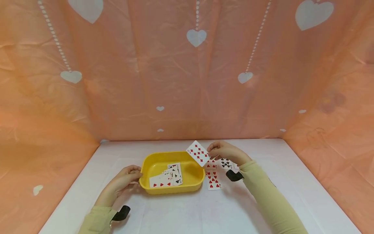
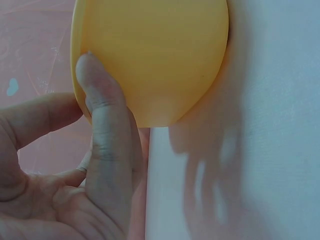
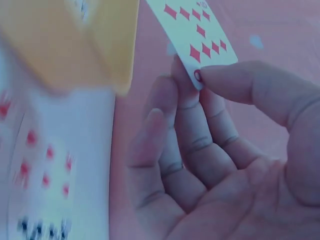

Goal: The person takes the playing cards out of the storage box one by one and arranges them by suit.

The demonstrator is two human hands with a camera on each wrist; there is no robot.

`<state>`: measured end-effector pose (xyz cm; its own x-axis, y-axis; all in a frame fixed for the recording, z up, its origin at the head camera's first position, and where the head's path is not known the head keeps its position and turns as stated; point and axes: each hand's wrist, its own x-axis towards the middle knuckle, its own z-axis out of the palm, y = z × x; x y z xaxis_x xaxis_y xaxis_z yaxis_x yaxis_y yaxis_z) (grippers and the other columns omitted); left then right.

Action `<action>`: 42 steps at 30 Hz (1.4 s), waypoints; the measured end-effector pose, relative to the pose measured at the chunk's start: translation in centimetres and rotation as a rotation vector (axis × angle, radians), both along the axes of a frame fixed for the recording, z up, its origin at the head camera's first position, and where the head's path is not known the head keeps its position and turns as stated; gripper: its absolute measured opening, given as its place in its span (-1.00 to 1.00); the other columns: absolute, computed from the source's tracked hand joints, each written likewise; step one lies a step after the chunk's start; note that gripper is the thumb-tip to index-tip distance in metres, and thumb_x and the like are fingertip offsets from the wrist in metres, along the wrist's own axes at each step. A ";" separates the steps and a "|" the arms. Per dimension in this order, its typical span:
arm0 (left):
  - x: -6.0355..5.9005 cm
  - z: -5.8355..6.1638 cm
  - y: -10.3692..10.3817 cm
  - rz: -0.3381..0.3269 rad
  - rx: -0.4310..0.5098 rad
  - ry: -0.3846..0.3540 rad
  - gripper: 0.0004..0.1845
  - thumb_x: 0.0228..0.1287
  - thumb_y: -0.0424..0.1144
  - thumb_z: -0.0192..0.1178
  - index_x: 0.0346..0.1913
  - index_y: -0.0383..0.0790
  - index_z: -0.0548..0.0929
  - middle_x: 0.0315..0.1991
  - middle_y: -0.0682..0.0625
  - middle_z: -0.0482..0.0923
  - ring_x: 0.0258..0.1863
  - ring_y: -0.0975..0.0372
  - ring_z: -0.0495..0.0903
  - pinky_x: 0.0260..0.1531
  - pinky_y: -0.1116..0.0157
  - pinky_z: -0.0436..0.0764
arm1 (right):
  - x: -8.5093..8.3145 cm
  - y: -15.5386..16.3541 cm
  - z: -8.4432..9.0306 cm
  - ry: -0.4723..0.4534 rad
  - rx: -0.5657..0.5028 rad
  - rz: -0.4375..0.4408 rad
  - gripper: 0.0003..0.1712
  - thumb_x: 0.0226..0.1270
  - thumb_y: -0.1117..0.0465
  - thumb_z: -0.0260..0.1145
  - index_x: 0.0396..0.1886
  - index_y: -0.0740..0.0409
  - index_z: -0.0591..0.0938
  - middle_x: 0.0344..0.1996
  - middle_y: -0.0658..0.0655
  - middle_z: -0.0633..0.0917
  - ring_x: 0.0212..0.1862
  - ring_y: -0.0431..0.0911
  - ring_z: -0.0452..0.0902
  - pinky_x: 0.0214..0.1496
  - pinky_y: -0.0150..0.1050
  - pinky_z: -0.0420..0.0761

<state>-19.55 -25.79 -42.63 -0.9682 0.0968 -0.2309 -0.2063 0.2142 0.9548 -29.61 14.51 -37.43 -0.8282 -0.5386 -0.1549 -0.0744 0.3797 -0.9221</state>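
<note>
A yellow tub (image 1: 155,188) sits on the white table with several playing cards (image 1: 166,177) lying face up inside. My left hand (image 1: 125,178) holds the tub's left rim, the thumb (image 2: 102,110) pressed on its yellow wall (image 2: 160,55). My right hand (image 1: 223,151) pinches a diamonds card (image 1: 198,152) by its corner above the tub's right rim. In the right wrist view the thumb (image 3: 235,82) and fingers clamp that diamonds card (image 3: 197,32) beside the tub (image 3: 80,45). More cards (image 1: 214,180) lie face up on the table right of the tub.
Peach cloth with white hearts (image 1: 196,37) walls in the table at the back and both sides. Loose cards, a clubs card (image 1: 225,163) among them, lie under my right hand. White table top (image 1: 190,214) stretches toward the front edge.
</note>
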 end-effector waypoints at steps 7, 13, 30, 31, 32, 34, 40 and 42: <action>-0.1 -0.2 -0.1 -0.001 0.036 -0.005 -0.60 0.34 -0.37 0.09 0.11 -0.55 0.26 -0.20 -0.19 0.51 -0.38 0.13 0.57 -0.40 0.29 0.65 | 1.9 6.4 -1.4 -0.021 -0.019 -0.097 -0.84 0.27 0.34 0.22 -0.21 0.38 0.54 -0.43 0.05 0.62 -0.31 -0.08 0.58 -0.20 -0.16 0.60; -0.2 -0.2 0.0 -0.001 0.033 0.000 -0.60 0.34 -0.39 0.09 0.11 -0.56 0.26 -0.21 -0.19 0.52 -0.42 0.15 0.57 -0.41 0.29 0.66 | 4.2 10.8 -3.1 -0.090 -0.005 -0.193 -0.87 0.33 0.29 0.18 -0.31 0.29 0.59 -0.49 0.00 0.64 -0.38 -0.16 0.57 -0.29 -0.27 0.56; -0.1 -0.3 -0.2 -0.004 0.033 -0.012 -0.62 0.34 -0.36 0.11 0.09 -0.52 0.29 -0.23 -0.16 0.54 -0.38 0.14 0.57 -0.41 0.29 0.65 | 8.4 15.7 -6.9 -0.224 0.016 -0.302 -0.79 0.30 0.26 0.18 -0.30 0.33 0.66 -0.62 0.01 0.62 -0.54 -0.27 0.50 -0.56 -0.47 0.39; -0.1 -0.3 -0.2 -0.005 0.036 -0.015 -0.62 0.34 -0.35 0.11 0.09 -0.51 0.29 -0.23 -0.16 0.54 -0.37 0.14 0.57 -0.41 0.29 0.65 | 8.4 15.7 -6.9 -0.225 0.017 -0.296 -0.78 0.30 0.25 0.18 -0.30 0.33 0.66 -0.61 0.01 0.64 -0.55 -0.28 0.51 -0.56 -0.48 0.39; -0.1 -0.3 -0.2 -0.009 0.038 -0.015 -0.61 0.34 -0.35 0.11 0.09 -0.51 0.29 -0.23 -0.15 0.54 -0.36 0.14 0.58 -0.41 0.30 0.65 | 8.5 15.7 -7.0 -0.228 0.021 -0.293 -0.78 0.30 0.25 0.19 -0.29 0.33 0.67 -0.61 0.01 0.65 -0.55 -0.28 0.52 -0.57 -0.49 0.38; -0.1 -0.3 -0.2 -0.011 0.042 -0.011 -0.61 0.34 -0.34 0.11 0.09 -0.51 0.29 -0.23 -0.14 0.55 -0.35 0.14 0.58 -0.41 0.30 0.64 | 8.6 15.7 -7.1 -0.232 0.029 -0.285 -0.77 0.30 0.24 0.19 -0.27 0.33 0.67 -0.59 0.03 0.68 -0.56 -0.29 0.54 -0.58 -0.49 0.38; -0.1 -0.2 -0.1 -0.010 0.037 -0.004 -0.61 0.34 -0.35 0.11 0.09 -0.51 0.29 -0.22 -0.16 0.53 -0.36 0.13 0.57 -0.41 0.28 0.65 | 8.8 15.5 -7.4 -0.246 0.028 -0.318 -0.76 0.29 0.24 0.20 -0.25 0.36 0.66 -0.56 0.06 0.70 -0.56 -0.29 0.56 -0.58 -0.50 0.42; -0.1 -0.1 -0.1 -0.006 0.027 -0.004 -0.61 0.34 -0.35 0.11 0.09 -0.51 0.29 -0.23 -0.15 0.52 -0.37 0.14 0.57 -0.41 0.27 0.65 | 8.9 15.4 -7.4 -0.256 0.016 -0.340 -0.76 0.29 0.24 0.20 -0.23 0.37 0.65 -0.55 0.08 0.71 -0.56 -0.29 0.56 -0.57 -0.49 0.45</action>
